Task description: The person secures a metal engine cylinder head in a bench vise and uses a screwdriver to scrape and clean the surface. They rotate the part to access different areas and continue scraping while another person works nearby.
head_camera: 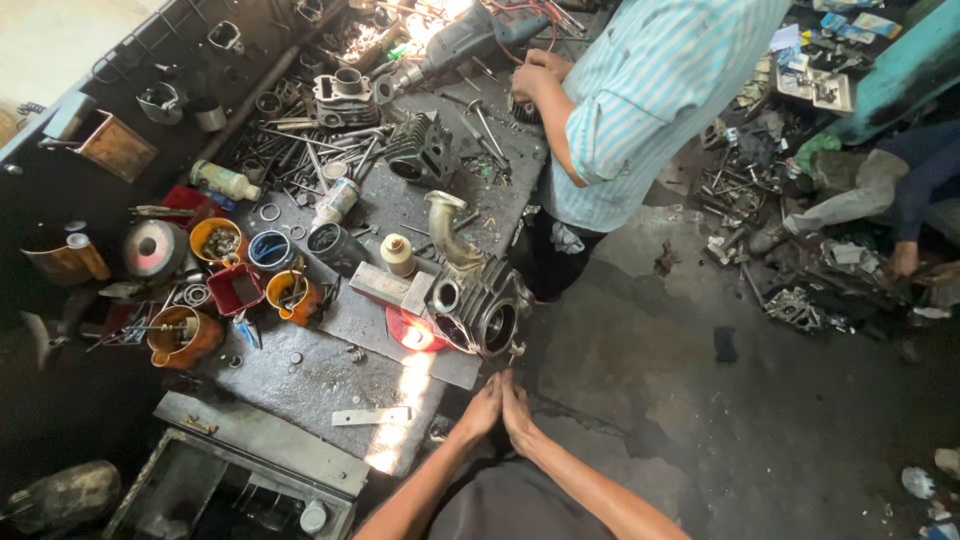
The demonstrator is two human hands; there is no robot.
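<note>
Left hand [484, 408] and right hand [517, 406] press palm to palm, holding nothing, just below the finned engine cylinder [482, 308] resting at the workbench [310, 380] edge; it sits untouched, loose parts unassembled around.

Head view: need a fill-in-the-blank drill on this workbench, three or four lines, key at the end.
1. The left hand and right hand are pressed ____ at the bench edge.
2. The finned engine cylinder lies just beyond them, partly over a flat ____ disc.
3. The person in the ____ shirt stands at the far end of the workbench.
4. A large power ____ lies near that person's hand.

Missing words: together; red; striped; drill
</note>
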